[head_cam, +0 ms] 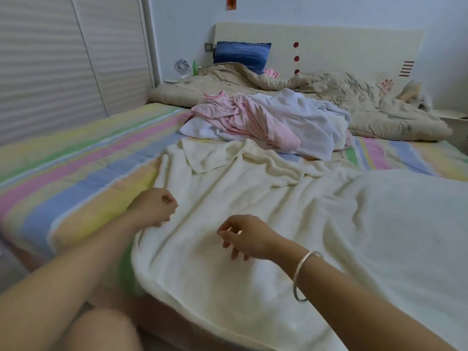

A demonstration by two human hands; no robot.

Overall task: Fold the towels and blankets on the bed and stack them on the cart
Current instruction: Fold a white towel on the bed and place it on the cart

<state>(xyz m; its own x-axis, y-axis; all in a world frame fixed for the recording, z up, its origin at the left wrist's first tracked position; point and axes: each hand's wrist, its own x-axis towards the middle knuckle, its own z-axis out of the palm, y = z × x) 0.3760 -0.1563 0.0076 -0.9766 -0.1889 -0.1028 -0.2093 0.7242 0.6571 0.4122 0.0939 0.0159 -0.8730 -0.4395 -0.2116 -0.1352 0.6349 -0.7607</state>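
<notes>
A large cream blanket (253, 198) lies spread and wrinkled over the near part of the bed, its lower edge hanging off the front. My left hand (154, 209) sits at the blanket's left edge, fingers loosely curled with nothing in them. My right hand (243, 236), a silver bangle on its wrist, hovers over the blanket's middle with fingers loosely curled and empty. Farther back, a pink striped towel (235, 117) lies crumpled on a white towel (304, 115). No cart is in view.
The bed's pastel striped sheet (76, 158) shows at the left. A beige quilt (354, 102) is bunched at the head, with a blue pillow (240, 54) against the headboard. A small fan (182, 67) stands on the nightstand. White slatted wardrobe doors (50, 59) line the left.
</notes>
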